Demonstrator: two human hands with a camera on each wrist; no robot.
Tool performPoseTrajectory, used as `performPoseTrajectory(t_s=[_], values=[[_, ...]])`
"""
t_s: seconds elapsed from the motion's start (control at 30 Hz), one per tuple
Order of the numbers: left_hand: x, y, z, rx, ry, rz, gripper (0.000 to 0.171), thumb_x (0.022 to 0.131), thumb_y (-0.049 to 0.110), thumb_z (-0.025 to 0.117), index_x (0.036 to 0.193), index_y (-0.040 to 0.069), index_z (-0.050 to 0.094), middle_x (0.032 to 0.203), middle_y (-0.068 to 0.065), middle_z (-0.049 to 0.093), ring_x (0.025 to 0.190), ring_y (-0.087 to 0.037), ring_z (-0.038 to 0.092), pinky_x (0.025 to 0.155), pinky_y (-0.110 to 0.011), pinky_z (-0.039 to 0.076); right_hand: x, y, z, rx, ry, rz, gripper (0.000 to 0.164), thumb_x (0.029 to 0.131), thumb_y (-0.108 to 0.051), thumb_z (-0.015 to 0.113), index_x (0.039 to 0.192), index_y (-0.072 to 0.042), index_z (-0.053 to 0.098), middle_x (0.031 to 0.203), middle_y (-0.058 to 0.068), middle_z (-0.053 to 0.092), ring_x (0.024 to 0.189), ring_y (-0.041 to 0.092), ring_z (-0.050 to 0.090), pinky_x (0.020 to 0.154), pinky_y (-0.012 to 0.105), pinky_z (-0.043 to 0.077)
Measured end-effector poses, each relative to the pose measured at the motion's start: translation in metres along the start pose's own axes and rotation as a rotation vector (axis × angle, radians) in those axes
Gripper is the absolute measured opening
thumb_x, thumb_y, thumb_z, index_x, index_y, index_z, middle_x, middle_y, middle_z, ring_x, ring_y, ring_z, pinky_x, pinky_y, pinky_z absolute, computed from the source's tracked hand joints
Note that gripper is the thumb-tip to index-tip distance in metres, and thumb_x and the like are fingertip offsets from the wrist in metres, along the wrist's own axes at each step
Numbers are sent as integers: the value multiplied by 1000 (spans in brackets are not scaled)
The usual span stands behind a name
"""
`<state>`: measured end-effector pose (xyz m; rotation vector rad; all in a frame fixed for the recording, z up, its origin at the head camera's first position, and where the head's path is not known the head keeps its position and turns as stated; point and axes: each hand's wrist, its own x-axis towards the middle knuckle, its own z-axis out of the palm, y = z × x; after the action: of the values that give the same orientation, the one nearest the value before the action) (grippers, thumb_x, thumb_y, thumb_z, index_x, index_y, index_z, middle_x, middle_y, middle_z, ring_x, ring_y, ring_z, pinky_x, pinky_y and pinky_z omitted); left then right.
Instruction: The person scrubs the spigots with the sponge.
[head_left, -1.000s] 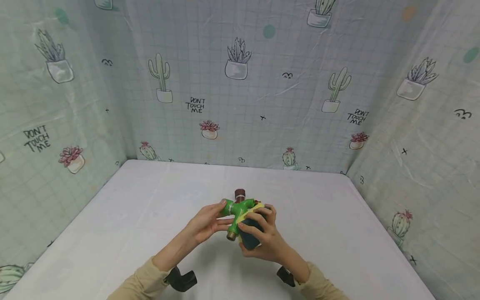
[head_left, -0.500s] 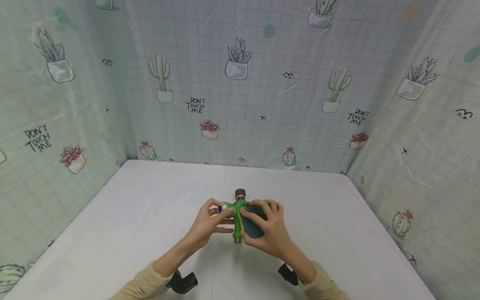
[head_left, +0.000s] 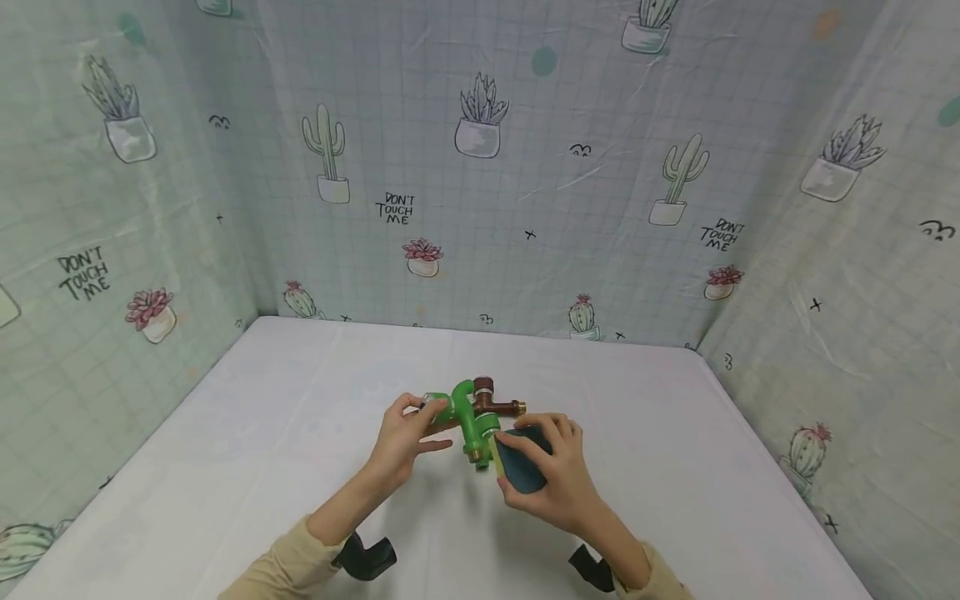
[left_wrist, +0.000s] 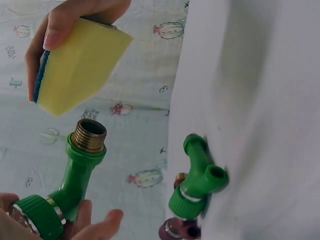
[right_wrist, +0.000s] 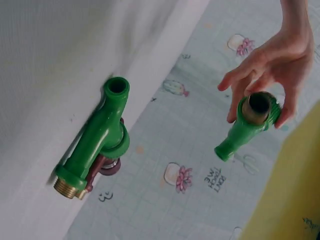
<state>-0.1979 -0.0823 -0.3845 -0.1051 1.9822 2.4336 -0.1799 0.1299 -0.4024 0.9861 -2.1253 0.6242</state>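
Note:
My left hand (head_left: 397, 437) pinches a green tap (head_left: 467, 421) by its round knob, its brass threaded end pointing toward the sponge in the left wrist view. In my right hand (head_left: 558, 475) is a sponge (head_left: 523, 462), yellow with a dark blue scouring side (left_wrist: 42, 75). In both wrist views a gap shows between sponge and held tap. A second green tap (right_wrist: 97, 135) lies on the table below the hands, partly covered by the held one in the head view. Right behind it stands a brown tap (head_left: 498, 407) with a brass end.
A white table (head_left: 315, 383) spreads under both hands. Cloth walls (head_left: 480, 200) printed with cacti close it in at the back and sides. Black curved pieces (head_left: 365, 560) show beside both sleeves.
Sponge and held tap, together a second ago, have come apart. The left hand has turned the tap and shifted slightly left; the right hand moved right with the sponge, uncovering more of the taps behind.

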Motion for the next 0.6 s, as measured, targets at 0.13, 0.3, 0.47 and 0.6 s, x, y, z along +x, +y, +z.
performPoseTrajectory(t_s=[0.13, 0.3, 0.47, 0.6], values=[[-1, -1, 2, -78, -4, -105, 23, 88, 25, 54, 79, 9, 40, 100, -6, 56, 102, -32, 59, 80, -51, 51, -2, -3, 3, -82, 92, -52, 44, 80, -49, 51, 111, -19, 61, 107, 9, 50, 97, 25, 38, 77, 47, 28], [-7, -2, 1, -127, -162, -202, 21, 86, 23, 56, 87, 6, 45, 96, -6, 53, 97, -28, 63, 82, -52, 50, 1, 6, 3, -196, 202, -69, 44, 80, -47, 49, 106, -16, 64, 101, 15, 52, 90, 29, 38, 72, 49, 26], [-12, 1, -6, -54, -363, -211, 52, 84, 10, 56, 128, -4, 33, 102, -12, 53, 82, -21, 66, 80, -46, 52, 6, 19, -7, -139, 195, 15, 46, 81, -50, 48, 107, -15, 63, 104, 15, 51, 91, 30, 37, 72, 48, 25], [-16, -1, -4, -39, -469, -175, 63, 83, 4, 56, 136, -4, 23, 112, -19, 54, 83, -22, 67, 81, -45, 52, 11, 26, -10, -98, 144, 123, 42, 76, -42, 61, 109, -17, 62, 106, 14, 50, 91, 30, 37, 72, 47, 25]])
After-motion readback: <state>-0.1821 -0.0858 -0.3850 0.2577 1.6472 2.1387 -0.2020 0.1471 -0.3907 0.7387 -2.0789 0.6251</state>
